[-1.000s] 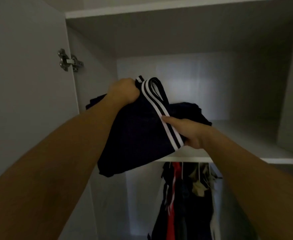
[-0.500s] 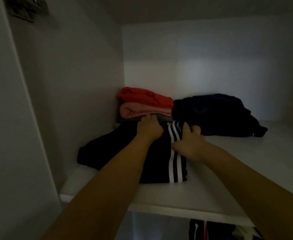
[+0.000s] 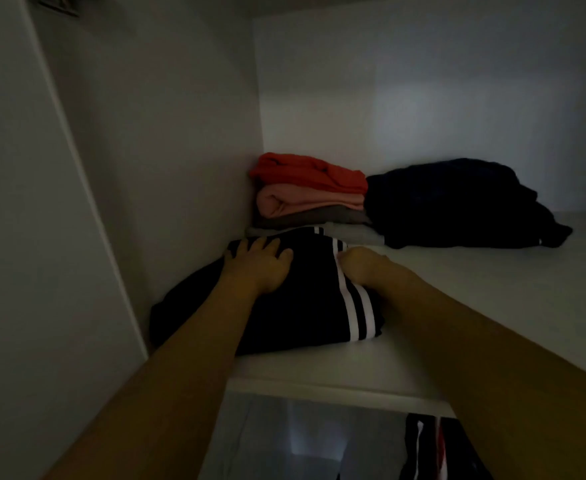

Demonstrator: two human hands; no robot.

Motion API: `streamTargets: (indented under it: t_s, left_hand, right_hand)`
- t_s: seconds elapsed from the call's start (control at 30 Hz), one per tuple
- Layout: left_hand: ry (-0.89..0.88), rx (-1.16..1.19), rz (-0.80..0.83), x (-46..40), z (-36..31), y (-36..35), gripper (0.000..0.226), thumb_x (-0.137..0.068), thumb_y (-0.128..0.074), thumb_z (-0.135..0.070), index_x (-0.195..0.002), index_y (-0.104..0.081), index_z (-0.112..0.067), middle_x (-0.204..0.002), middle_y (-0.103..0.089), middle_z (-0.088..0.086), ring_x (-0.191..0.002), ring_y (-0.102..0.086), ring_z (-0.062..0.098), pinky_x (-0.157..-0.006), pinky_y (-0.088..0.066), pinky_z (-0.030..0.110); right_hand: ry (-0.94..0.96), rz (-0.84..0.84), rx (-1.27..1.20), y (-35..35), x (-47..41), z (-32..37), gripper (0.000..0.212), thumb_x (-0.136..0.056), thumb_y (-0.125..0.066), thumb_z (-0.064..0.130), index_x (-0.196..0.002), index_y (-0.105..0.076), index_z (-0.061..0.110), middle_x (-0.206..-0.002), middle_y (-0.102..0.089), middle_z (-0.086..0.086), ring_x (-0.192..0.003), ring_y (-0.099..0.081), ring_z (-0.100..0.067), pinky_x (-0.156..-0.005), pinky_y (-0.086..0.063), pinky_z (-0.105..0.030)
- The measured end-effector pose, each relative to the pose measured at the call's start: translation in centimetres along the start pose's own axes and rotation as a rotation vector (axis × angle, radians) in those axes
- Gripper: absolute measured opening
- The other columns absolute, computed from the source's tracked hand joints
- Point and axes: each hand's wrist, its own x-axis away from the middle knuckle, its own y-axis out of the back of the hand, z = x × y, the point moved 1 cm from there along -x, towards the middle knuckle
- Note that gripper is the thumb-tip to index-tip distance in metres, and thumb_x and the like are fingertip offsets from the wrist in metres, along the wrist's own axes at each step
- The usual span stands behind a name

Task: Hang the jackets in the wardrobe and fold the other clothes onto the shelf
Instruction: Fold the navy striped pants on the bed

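In the head view, the folded dark garment with white stripes (image 3: 298, 306) lies on the white shelf (image 3: 475, 306), in the lower centre of the frame. The left hand (image 3: 258, 266) presses flat on it, fingers spread, grip released. The right hand (image 3: 364, 266) rests on the stripes; its grip I cannot tell. Behind stands a stack of folded clothes (image 3: 308, 195), red on top, and just beside it a dark bundle (image 3: 457, 206).

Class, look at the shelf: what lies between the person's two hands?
In the head view, only the dark striped garment lies between the left hand, flat on it, and the right hand, at its white stripes.
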Motion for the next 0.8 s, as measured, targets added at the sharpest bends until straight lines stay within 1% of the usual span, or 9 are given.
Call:
streamTargets:
  t_s: [0.17, 0.23, 0.33, 0.4, 0.47, 0.53, 0.57, 0.7, 0.8]
  left_hand:
    - [-0.071, 0.029, -0.03, -2.2, -1.2, -0.2, 0.073, -0.092, -0.018, -0.07, -0.154, -0.015, -0.032, -0.163, -0.008, -0.001, -0.148, -0.004, 0.028, -0.119, -0.002, 0.052]
    - [-0.089, 0.016, -0.041, -2.5, -1.4, 0.1, 0.07, -0.093, -0.02, -0.067, -0.154, -0.018, -0.031, -0.162, -0.012, 0.0, -0.148, -0.009, 0.027, -0.119, -0.006, 0.052]
    - [-0.077, 0.031, -0.138, -0.5, -1.7, 1.0, 0.062, -0.098, -0.025, -0.056, -0.148, -0.037, -0.021, -0.155, -0.032, 0.01, -0.139, -0.032, 0.03, -0.114, -0.026, 0.049]
    - [0.026, 0.014, -0.229, 1.5, -1.7, 1.7, 0.057, -0.098, -0.029, -0.048, -0.139, -0.047, -0.013, -0.144, -0.044, 0.016, -0.127, -0.044, 0.034, -0.107, -0.035, 0.048]
    - [0.15, 0.002, -0.168, 3.8, -1.3, 1.9, 0.06, -0.094, -0.029, -0.047, -0.14, -0.045, -0.012, -0.145, -0.042, 0.017, -0.128, -0.043, 0.036, -0.109, -0.031, 0.05]
    - [0.189, 0.004, -0.093, 6.0, -0.8, 1.1, 0.067, -0.093, -0.025, -0.053, -0.147, -0.035, -0.016, -0.153, -0.031, 0.017, -0.136, -0.033, 0.038, -0.114, -0.021, 0.052]
    - [0.178, 0.031, -0.089, 6.8, -0.5, 0.7, 0.07, -0.093, -0.023, -0.057, -0.15, -0.031, -0.019, -0.156, -0.026, 0.015, -0.139, -0.028, 0.038, -0.115, -0.017, 0.052]
    - [0.1, 0.359, 0.008, 8.0, -0.3, 2.0, 0.068, -0.094, -0.026, -0.061, -0.151, -0.032, -0.025, -0.158, -0.026, 0.008, -0.142, -0.029, 0.031, -0.117, -0.022, 0.046]
    - [0.086, 0.342, -0.043, 8.7, -1.0, 2.6, 0.059, -0.098, -0.032, -0.048, -0.144, -0.044, -0.014, -0.151, -0.038, 0.014, -0.133, -0.04, 0.033, -0.112, -0.031, 0.044]
  right_hand:
    - [-0.007, -0.062, 0.003, -0.2, -1.5, -1.7, 0.043, -0.102, -0.029, 0.03, -0.127, -0.055, 0.007, -0.131, -0.055, -0.015, -0.124, -0.048, -0.032, -0.109, -0.032, -0.043]
    - [0.038, -0.106, -0.045, -0.2, -1.1, -2.2, 0.042, -0.103, -0.028, 0.03, -0.113, -0.06, 0.005, -0.118, -0.06, -0.015, -0.116, -0.052, -0.031, -0.105, -0.036, -0.042]
    - [0.11, -0.189, -0.238, -0.1, 0.9, -2.8, 0.034, -0.103, -0.032, 0.035, -0.09, -0.054, 0.012, -0.097, -0.056, -0.007, -0.094, -0.053, -0.023, -0.089, -0.042, -0.031]
    - [0.204, -0.241, -0.493, 0.2, 3.4, -2.6, 0.018, -0.101, -0.04, 0.036, -0.099, -0.052, 0.023, -0.103, -0.054, 0.002, -0.08, -0.053, -0.008, -0.072, -0.041, -0.02]
    - [0.384, -0.18, -0.635, 0.3, 6.3, -1.9, 0.013, -0.1, -0.046, 0.03, -0.108, -0.056, 0.028, -0.12, -0.056, 0.006, -0.089, -0.058, 0.005, -0.081, -0.046, -0.011]
    - [0.472, -0.074, -0.473, -0.4, 8.2, -2.1, 0.037, -0.1, -0.044, 0.034, -0.137, -0.047, 0.028, -0.147, -0.04, 0.001, -0.13, -0.043, -0.005, -0.114, -0.03, -0.031]
    - [0.445, -0.044, -0.282, -0.9, 9.1, -2.3, 0.047, -0.1, -0.04, 0.04, -0.146, -0.035, 0.03, -0.155, -0.027, 0.004, -0.14, -0.029, -0.01, -0.119, -0.017, -0.039]
    - [0.349, -0.064, 0.116, -0.9, 11.7, -2.9, 0.051, -0.103, -0.021, 0.047, -0.151, -0.02, 0.031, -0.16, -0.012, 0.006, -0.145, -0.015, -0.01, -0.118, -0.007, -0.049]
    - [0.305, -0.102, 0.182, 0.4, 13.3, -2.5, 0.056, -0.102, -0.024, 0.049, -0.148, -0.029, 0.017, -0.156, -0.027, -0.003, -0.14, -0.028, -0.02, -0.117, -0.012, -0.048]
